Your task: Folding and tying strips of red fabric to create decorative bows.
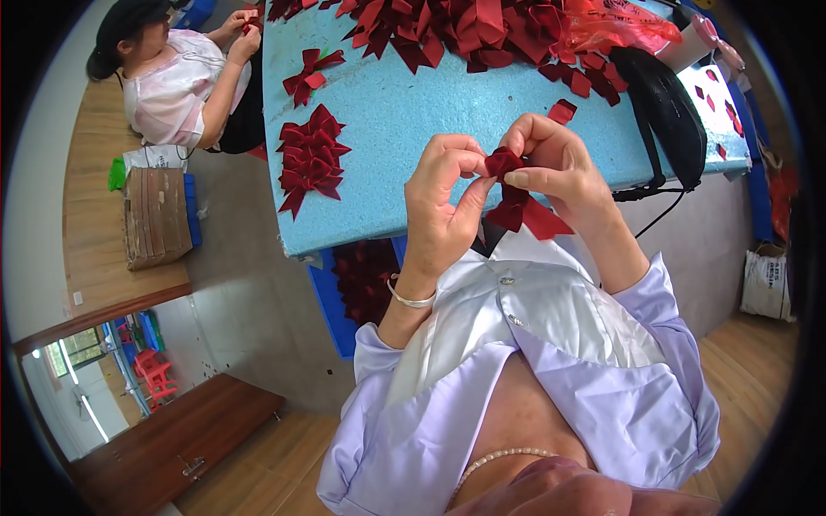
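Note:
A dark red velvet bow hangs between my hands, above the near edge of the blue table. My left hand pinches the left side of its knot between thumb and forefinger. On the other side, my right hand grips the bow with thumb and fingers, its two tails hanging below. Just beyond my right hand lies a small red velvet piece. A cluster of similar red bows lies at the table's left, with a single bow farther back.
A big heap of red velvet pieces covers the far side, beside a red plastic bag. A black bag sits at the right edge. Below the table, a blue bin holds more red bows. A co-worker works at far left.

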### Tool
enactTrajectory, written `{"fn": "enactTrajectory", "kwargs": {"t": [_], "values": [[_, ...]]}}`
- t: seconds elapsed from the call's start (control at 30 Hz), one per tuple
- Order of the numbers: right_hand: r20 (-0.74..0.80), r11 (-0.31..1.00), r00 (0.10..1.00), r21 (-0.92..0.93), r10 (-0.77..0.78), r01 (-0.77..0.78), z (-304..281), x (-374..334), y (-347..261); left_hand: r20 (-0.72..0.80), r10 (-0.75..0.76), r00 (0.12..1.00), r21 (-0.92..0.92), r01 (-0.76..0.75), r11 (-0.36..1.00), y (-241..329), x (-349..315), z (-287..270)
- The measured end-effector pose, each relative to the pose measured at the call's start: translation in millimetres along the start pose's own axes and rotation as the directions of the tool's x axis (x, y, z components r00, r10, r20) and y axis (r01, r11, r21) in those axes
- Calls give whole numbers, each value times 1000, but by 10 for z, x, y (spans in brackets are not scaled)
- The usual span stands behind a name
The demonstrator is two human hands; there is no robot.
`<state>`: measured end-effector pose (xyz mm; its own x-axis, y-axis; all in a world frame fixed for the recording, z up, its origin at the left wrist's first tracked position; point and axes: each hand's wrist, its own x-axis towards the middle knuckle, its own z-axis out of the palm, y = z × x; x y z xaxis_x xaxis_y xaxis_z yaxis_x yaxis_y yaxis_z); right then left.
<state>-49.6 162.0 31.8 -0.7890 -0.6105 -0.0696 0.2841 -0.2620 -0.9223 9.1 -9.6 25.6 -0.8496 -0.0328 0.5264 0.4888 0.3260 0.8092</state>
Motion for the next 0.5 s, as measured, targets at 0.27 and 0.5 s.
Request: {"fn": "enactTrajectory", "kwargs": {"t": [0.27, 0.5], "values": [[-64, 993, 991, 17, -115, 116, -100, 15, -48, -36, -117, 993, -192, 108, 976, -74, -88, -19], [44, 970, 988, -189, -148, 154, -59, -18, 17, -46, -108, 993, -219, 95, 971, -103, -80, 42]]}}
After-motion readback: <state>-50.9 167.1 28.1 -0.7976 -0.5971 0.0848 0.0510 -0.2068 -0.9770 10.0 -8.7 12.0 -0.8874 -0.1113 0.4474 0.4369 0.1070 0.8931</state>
